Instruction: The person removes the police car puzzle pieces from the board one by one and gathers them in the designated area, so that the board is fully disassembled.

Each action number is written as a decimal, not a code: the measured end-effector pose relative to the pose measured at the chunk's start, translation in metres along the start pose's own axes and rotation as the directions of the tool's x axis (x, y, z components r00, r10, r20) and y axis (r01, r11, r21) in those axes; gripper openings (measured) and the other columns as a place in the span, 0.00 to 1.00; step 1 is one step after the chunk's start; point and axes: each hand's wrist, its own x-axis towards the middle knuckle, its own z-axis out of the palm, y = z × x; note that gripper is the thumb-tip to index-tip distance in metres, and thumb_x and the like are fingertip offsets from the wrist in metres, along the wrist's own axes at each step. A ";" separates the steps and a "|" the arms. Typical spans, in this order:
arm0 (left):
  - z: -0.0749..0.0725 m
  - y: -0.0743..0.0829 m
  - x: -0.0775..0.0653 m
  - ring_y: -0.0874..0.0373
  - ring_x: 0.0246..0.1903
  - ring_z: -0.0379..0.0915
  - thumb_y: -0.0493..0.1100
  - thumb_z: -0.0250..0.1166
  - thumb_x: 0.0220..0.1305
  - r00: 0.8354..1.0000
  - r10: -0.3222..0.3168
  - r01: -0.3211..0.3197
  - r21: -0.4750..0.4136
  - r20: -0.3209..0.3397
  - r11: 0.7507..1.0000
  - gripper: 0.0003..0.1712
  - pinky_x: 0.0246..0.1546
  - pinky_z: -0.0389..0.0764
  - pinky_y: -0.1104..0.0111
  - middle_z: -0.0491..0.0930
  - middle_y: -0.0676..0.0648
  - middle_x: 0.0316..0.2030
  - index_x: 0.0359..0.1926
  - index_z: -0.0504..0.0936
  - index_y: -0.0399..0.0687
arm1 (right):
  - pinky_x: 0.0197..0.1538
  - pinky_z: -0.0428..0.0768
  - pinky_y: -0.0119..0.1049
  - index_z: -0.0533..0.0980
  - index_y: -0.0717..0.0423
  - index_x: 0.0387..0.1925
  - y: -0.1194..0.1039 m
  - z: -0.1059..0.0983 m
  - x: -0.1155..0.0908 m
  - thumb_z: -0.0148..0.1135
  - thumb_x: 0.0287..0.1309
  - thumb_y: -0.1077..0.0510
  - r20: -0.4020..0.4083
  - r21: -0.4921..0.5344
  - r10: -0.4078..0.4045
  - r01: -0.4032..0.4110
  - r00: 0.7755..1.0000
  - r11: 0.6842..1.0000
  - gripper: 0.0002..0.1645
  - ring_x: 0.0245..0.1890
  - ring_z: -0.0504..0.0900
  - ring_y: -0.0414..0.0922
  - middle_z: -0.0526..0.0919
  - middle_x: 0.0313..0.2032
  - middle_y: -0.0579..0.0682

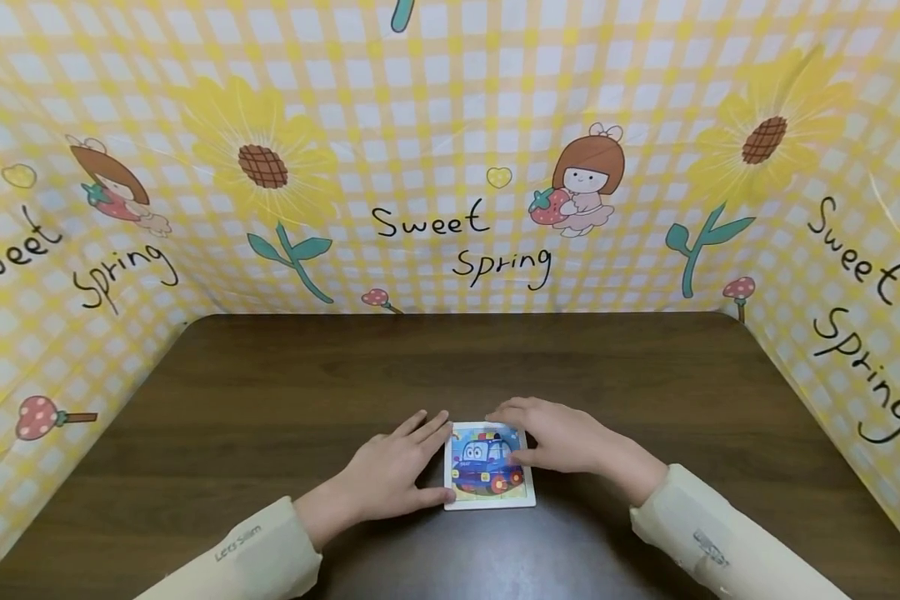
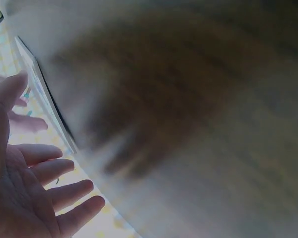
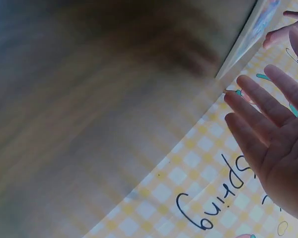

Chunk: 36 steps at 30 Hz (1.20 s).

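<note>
A square picture puzzle with a cartoon blue car and a white border lies flat on the dark table. My left hand is at its left side, fingers spread and fairly straight, the thumb tip at the lower left corner. My right hand reaches over the upper right corner, its thumb overlapping the picture's right side. In the left wrist view, the left palm faces the camera with loose, spread fingers. The right wrist view likewise shows the right hand with extended fingers near the puzzle's edge.
The brown wooden table stretches around the puzzle on all sides. Yellow checked cloth with flowers and lettering stands as walls behind it and at the left and right. Loose pale sleeves cover both forearms.
</note>
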 end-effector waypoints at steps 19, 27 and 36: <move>0.002 -0.001 0.002 0.44 0.75 0.54 0.74 0.58 0.61 0.999 0.002 -0.004 0.039 0.040 0.999 0.52 0.50 0.81 0.48 0.57 0.47 0.77 0.76 0.60 0.49 | 0.50 0.79 0.41 0.81 0.51 0.52 -0.011 0.006 0.043 0.69 0.60 0.50 0.062 0.052 -0.040 0.037 0.997 0.998 0.19 0.44 0.79 0.42 0.80 0.43 0.46; 0.000 -0.001 0.002 0.45 0.75 0.55 0.74 0.59 0.60 0.999 0.002 -0.004 0.049 0.049 0.999 0.52 0.50 0.81 0.47 0.59 0.48 0.76 0.75 0.63 0.49 | 0.49 0.78 0.41 0.81 0.50 0.50 -0.013 0.006 0.049 0.70 0.59 0.50 0.086 0.051 -0.016 0.011 0.996 0.999 0.18 0.42 0.76 0.41 0.78 0.41 0.46; -0.001 -0.001 0.003 0.44 0.75 0.56 0.74 0.60 0.59 0.999 -0.001 -0.001 0.038 0.052 0.999 0.52 0.49 0.81 0.47 0.60 0.48 0.76 0.74 0.64 0.49 | 0.52 0.78 0.40 0.78 0.51 0.48 -0.015 0.011 0.055 0.73 0.56 0.49 0.103 0.066 0.029 -0.035 0.994 0.997 0.21 0.44 0.76 0.40 0.76 0.43 0.44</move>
